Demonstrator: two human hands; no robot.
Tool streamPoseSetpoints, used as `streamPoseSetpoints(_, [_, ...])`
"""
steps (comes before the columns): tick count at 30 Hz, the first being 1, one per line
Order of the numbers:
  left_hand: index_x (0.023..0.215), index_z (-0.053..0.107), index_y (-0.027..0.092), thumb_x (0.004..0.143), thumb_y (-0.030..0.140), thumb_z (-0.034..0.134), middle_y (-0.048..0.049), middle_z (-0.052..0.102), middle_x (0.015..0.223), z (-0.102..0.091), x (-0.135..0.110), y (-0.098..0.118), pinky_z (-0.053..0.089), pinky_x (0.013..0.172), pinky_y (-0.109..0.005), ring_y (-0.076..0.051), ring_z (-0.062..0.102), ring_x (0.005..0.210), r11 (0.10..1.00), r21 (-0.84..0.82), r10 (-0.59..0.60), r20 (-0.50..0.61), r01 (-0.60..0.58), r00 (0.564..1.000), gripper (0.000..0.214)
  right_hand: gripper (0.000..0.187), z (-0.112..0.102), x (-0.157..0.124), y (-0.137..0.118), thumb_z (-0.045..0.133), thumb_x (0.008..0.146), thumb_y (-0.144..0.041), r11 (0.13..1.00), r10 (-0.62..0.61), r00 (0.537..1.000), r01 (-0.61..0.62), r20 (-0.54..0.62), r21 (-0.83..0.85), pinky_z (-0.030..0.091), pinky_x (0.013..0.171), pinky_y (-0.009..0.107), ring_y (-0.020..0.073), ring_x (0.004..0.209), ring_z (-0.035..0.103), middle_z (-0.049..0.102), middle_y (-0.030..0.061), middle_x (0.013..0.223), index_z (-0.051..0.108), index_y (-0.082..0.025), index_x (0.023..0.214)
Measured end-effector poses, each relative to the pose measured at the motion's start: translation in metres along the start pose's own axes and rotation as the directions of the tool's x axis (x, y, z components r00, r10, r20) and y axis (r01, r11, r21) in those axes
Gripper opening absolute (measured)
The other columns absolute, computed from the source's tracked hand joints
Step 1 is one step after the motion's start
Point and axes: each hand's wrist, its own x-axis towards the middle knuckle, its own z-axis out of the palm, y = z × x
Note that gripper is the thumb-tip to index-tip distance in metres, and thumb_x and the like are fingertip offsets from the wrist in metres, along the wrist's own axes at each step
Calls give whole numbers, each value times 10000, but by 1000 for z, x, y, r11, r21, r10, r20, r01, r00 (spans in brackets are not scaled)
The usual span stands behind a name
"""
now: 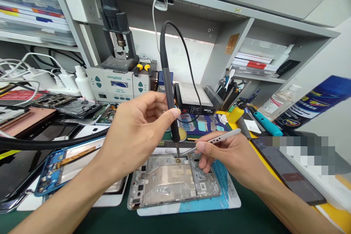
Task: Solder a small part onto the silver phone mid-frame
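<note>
My left hand [137, 131] is closed around a black soldering iron [168, 87], held upright like a pen, its tip touching a spot near the top edge of an opened phone frame [172, 182]. My right hand [230, 153] pinches silver tweezers [216, 139], whose points reach left to the same spot beside the iron's tip. The phone frame lies flat on a blue-and-white mat [219, 197] on the green bench. The iron's black cable loops up and behind it.
A soldering station [117, 84] and a hot plate [194, 98] stand at the back. Dismantled phones and a blue frame [55, 168] lie left. A black hose [49, 142] crosses the left side. Tools, bottles and a dark phone [287, 172] are right.
</note>
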Motion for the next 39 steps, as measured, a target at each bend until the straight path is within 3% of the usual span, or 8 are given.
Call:
streamPoseSetpoints(7, [932,749,230,898,314,784,45,775,828,0,1,0,523,656,-157,-101,677,727,1000,16,-1,-15,2,1000,98,238,-3,-2,0,906,813,-367,1000,-11,999,12,39,-22,626,534,212,153,527,742,797,52,625,825,-154,884])
streamPoseSetpoints(12, [878,742,218,873,318,807,54,751,768,-1,3,0,514,622,-138,-88,665,693,999,11,-40,-32,40,999,120,211,-5,0,4,885,843,-355,1000,-21,999,20,33,17,613,519,214,153,511,738,794,48,617,816,-159,878])
streamPoseSetpoints(26, [801,740,182,811,339,873,25,760,728,-3,12,-11,637,656,-185,-110,720,653,907,-334,-265,18,255,964,206,193,-5,-3,2,871,863,-327,996,-45,998,41,44,73,609,530,223,154,528,738,787,48,624,806,-147,842])
streamPoseSetpoints(39, [794,732,171,793,343,889,21,760,723,-3,11,-10,642,648,-192,-114,722,648,898,-341,-291,12,278,957,232,218,-4,-4,0,894,837,-346,994,-16,1000,15,16,107,611,533,214,160,539,750,796,57,629,806,-149,873])
